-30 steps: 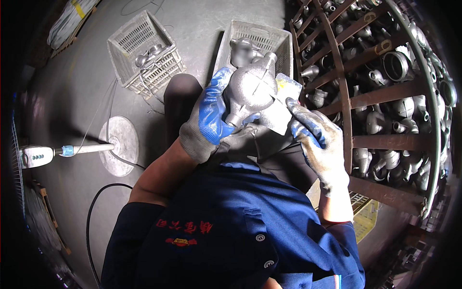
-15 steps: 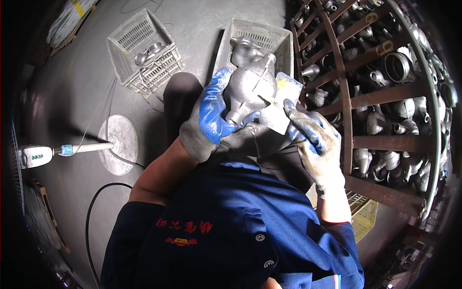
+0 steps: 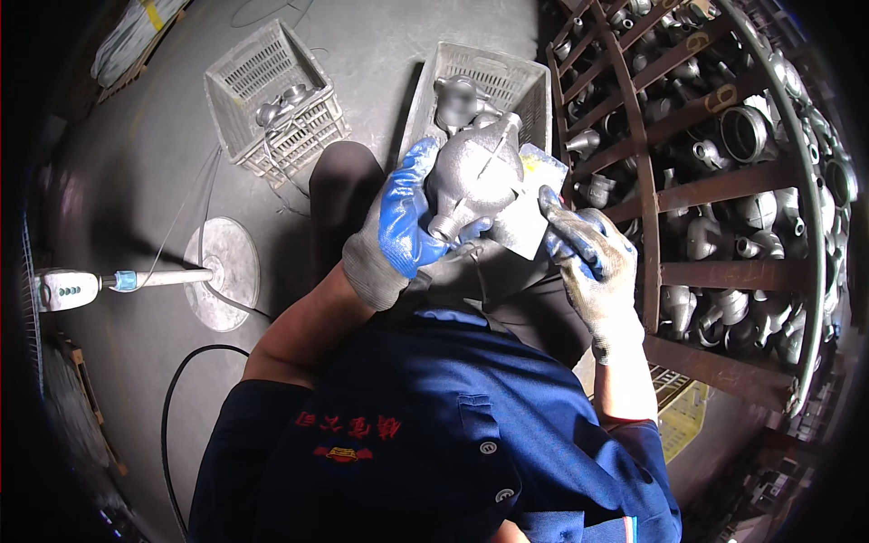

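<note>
A rounded grey metal casting (image 3: 475, 172) with a neck at each end and a raised seam is tilted above my lap. My left hand (image 3: 407, 213), in a blue-coated glove, is closed round its left side and lower neck. Right of the casting is a pale flat piece (image 3: 519, 226) with a yellow patch near its top; what supports it is unclear. My right hand (image 3: 590, 246), in a worn white-and-blue glove, is beside that piece, apart from the casting. Its fingers are curled together, and what they hold, if anything, is hidden.
A grey plastic crate (image 3: 536, 95) with more castings (image 3: 457, 101) stands ahead. Another crate (image 3: 244, 77) is farther left. A rusty metal cage (image 3: 647, 195) full of castings rises close on my right. A round-based stand (image 3: 222, 271) and black cable (image 3: 172, 398) are left.
The casting has turned slightly and moved a little down in view with my left hand. Its lower right side, earlier partly covered by a pale piece, now shows more. My right hand has shifted only slightly.
</note>
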Demonstrator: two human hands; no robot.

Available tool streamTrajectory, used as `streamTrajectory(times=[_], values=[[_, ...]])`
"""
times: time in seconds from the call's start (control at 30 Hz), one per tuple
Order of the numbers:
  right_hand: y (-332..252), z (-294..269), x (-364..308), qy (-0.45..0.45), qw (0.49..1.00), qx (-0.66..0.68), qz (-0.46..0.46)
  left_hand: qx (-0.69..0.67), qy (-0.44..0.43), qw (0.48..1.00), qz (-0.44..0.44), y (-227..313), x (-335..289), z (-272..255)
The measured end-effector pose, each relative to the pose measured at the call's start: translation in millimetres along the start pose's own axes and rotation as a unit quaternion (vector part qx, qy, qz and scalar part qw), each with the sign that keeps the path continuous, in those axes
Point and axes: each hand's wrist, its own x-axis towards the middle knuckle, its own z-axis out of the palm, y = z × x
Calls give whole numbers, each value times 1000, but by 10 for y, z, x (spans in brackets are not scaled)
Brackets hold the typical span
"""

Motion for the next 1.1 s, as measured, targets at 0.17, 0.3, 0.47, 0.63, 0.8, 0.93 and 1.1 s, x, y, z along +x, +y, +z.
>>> streamTrajectory(times=[0.17,0.3,0.47,0.63,0.8,0.93,1.1], values=[[-74,-22,-25,-27,999,4,39,209,59,970,108,-112,-34,-18],[-77,-26,-81,-60,997,-15,35,2,42,995,90,-127,-58,7],[-48,4,-121,-51,999,-18,7,53,69,991,101,-99,-26,21],[-70,-29,-51,-12,1000,-12,5,361,59,900,238,-53,10,-18],[-99,-78,-28,-66,998,1,14,68,44,992,101,-1,11,-2],[-77,-115,-64,-114,993,-5,23,-51,32,997,52,3,44,40],[-34,-116,-76,-68,996,31,39,85,36,983,162,14,61,58]])
